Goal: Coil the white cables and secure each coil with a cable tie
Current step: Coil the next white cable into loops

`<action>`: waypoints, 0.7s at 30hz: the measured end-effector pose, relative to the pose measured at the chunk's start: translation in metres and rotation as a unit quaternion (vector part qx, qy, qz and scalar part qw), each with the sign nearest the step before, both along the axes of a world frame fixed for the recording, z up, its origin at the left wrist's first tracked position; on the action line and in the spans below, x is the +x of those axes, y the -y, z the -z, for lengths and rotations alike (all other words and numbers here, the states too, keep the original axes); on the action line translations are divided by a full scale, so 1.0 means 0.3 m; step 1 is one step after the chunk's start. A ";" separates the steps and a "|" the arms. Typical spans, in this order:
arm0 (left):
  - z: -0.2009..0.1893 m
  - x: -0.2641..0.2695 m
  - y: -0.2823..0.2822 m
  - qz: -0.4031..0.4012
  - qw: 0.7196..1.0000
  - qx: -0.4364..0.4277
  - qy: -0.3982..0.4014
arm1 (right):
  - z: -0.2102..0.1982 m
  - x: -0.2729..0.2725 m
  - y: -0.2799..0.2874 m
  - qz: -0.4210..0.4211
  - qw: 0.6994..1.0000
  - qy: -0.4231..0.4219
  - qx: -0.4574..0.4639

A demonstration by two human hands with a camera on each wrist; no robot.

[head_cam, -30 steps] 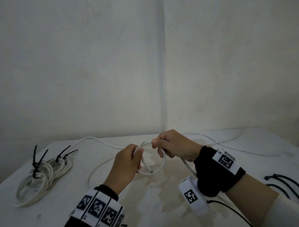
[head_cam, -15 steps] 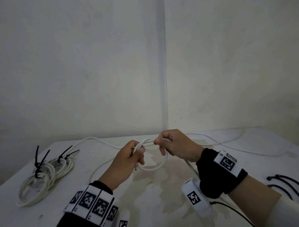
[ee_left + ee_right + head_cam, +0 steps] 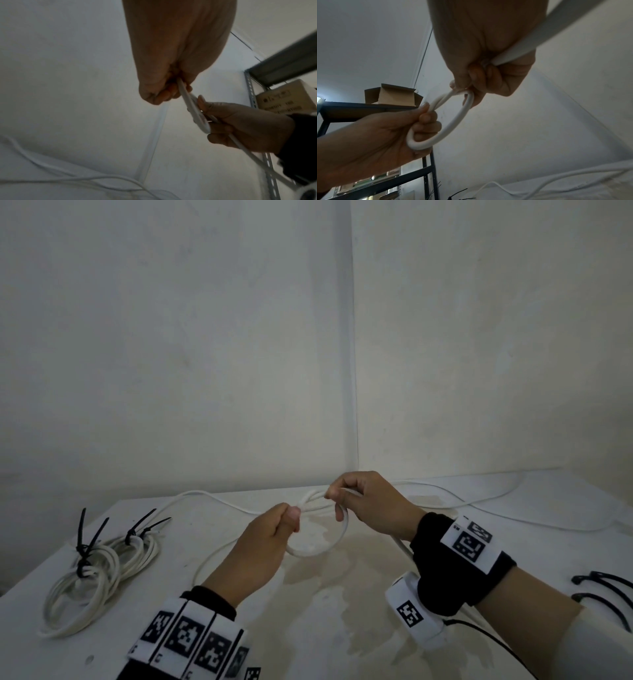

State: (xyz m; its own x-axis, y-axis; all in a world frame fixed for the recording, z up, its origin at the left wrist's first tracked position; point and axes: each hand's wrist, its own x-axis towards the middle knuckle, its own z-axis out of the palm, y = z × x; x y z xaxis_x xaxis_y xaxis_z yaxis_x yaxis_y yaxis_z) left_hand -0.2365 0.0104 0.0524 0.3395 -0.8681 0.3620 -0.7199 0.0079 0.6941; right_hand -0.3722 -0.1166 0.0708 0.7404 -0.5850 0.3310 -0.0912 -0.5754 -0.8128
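Observation:
A small loop of white cable (image 3: 337, 542) (image 3: 453, 128) (image 3: 197, 113) hangs between my two hands above the table (image 3: 308, 628). My left hand (image 3: 270, 529) (image 3: 164, 93) pinches the strands at the loop's left side. My right hand (image 3: 356, 501) (image 3: 481, 77) grips the strands at the top right, fingers curled round them. The rest of the cable (image 3: 513, 515) trails over the table toward the back right and left. Two finished coils (image 3: 92, 580) with black cable ties (image 3: 87, 539) lie at the left.
Loose black cable ties (image 3: 603, 590) lie at the table's right edge. White walls meet in a corner (image 3: 352, 371) behind the table. A dark shelf rack (image 3: 376, 108) with a cardboard box (image 3: 393, 96) shows in the right wrist view.
The loop has been lifted slightly and drawn tighter. My left hand has moved up along the strands, and the loose cable end that hung inside the loop is no longer visible.

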 end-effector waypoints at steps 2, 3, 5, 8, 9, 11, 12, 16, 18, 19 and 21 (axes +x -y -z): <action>-0.009 0.006 0.006 -0.033 0.995 -0.066 -0.061 | -0.001 0.026 -0.002 0.005 1.000 0.013 -0.004; -0.014 0.015 0.008 -0.057 0.991 -0.089 -0.084 | 0.003 0.038 -0.001 0.009 1.000 0.012 -0.005; -0.021 0.046 0.003 -0.098 0.982 -0.114 -0.114 | 0.026 0.050 0.005 0.015 1.000 0.000 -0.015; -0.027 0.105 -0.018 -0.130 0.974 -0.140 -0.124 | 0.089 0.049 0.030 0.046 0.995 -0.045 -0.076; -0.028 0.124 -0.027 -0.140 0.972 -0.143 -0.125 | 0.103 0.044 0.036 0.063 0.991 -0.068 -0.097; -0.026 0.160 -0.045 -0.158 0.969 -0.140 -0.129 | 0.121 0.040 0.052 0.103 0.977 -0.127 -0.136; -0.024 0.175 -0.055 -0.162 0.969 -0.134 -0.133 | 0.122 0.041 0.064 0.128 0.967 -0.155 -0.158; -0.002 0.188 -0.080 -0.147 0.972 -0.105 -0.151 | 0.111 0.079 0.115 0.253 0.894 -0.137 -0.344; -0.002 0.181 -0.077 -0.138 0.966 -0.110 -0.188 | 0.112 0.110 0.107 0.249 0.851 -0.164 -0.432; -0.007 0.177 -0.075 -0.137 0.963 -0.113 -0.202 | 0.118 0.125 0.103 0.238 0.839 -0.183 -0.453; -0.018 0.176 -0.067 -0.136 0.961 -0.116 -0.211 | 0.152 0.153 0.070 0.198 0.809 -0.209 -0.512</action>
State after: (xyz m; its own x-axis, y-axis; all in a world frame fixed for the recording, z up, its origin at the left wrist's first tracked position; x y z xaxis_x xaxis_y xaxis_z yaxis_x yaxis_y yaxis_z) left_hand -0.1839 0.0305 0.0579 0.7015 -0.6387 0.3162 -0.3724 0.0497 0.9267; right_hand -0.3263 -0.1377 0.0252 0.7343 -0.3810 0.5618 -0.5775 -0.7856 0.2220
